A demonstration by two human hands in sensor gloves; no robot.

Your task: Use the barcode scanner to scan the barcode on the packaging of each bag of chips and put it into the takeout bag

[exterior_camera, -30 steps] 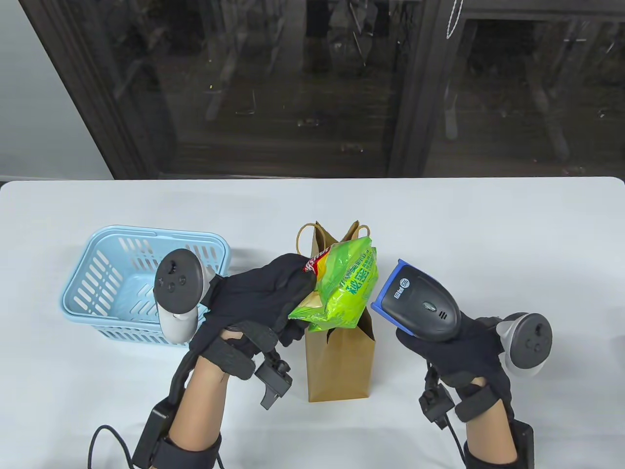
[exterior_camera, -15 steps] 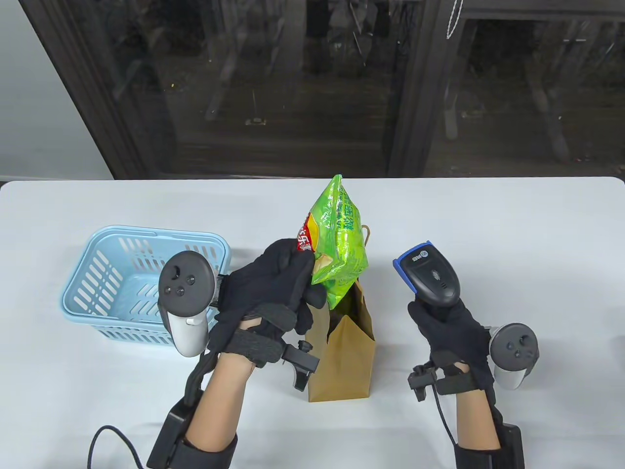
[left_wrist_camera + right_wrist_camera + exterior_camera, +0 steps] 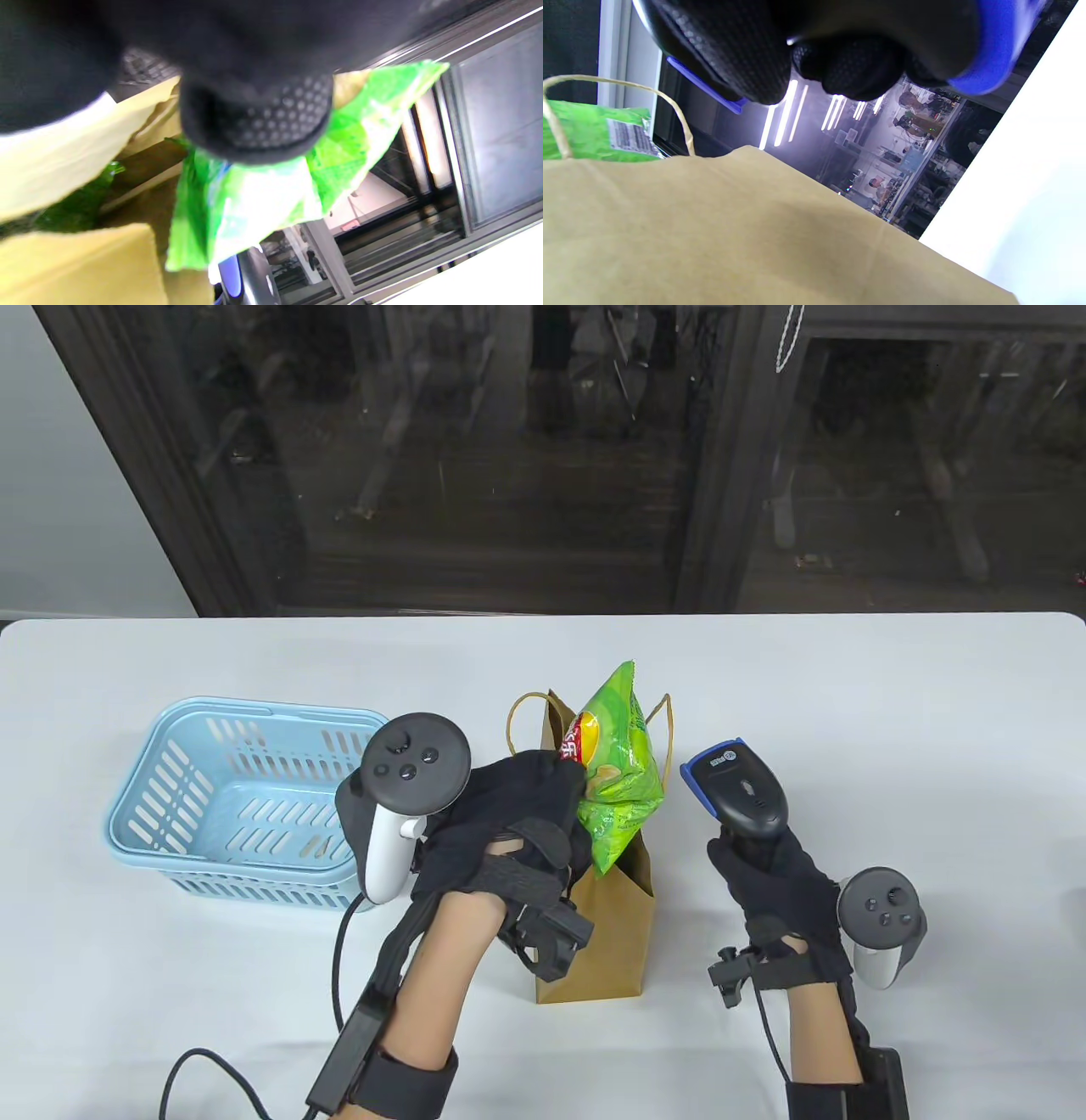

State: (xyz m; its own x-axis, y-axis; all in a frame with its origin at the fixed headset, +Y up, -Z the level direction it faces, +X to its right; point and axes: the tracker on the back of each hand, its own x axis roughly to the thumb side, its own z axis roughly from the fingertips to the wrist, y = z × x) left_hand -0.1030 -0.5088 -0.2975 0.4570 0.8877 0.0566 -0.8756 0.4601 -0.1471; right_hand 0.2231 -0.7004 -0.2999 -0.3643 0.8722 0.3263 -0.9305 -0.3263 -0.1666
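The green bag of chips (image 3: pixel 618 768) stands tip-down in the mouth of the takeout bag (image 3: pixel 607 933), pinched by your left hand (image 3: pixel 517 823), while your right hand (image 3: pixel 776 874) grips the barcode scanner (image 3: pixel 740 789); next, release it inside.

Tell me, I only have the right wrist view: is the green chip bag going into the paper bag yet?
Observer: Its lower end dips into the takeout bag's mouth; the left hand grips the green chip bag by its side.
Operator: Anything already inside?
Observer: The left wrist view shows something green down in the takeout bag.
Operator: And the basket?
Observer: The blue basket sits left of the takeout bag, with no chips visible in it.
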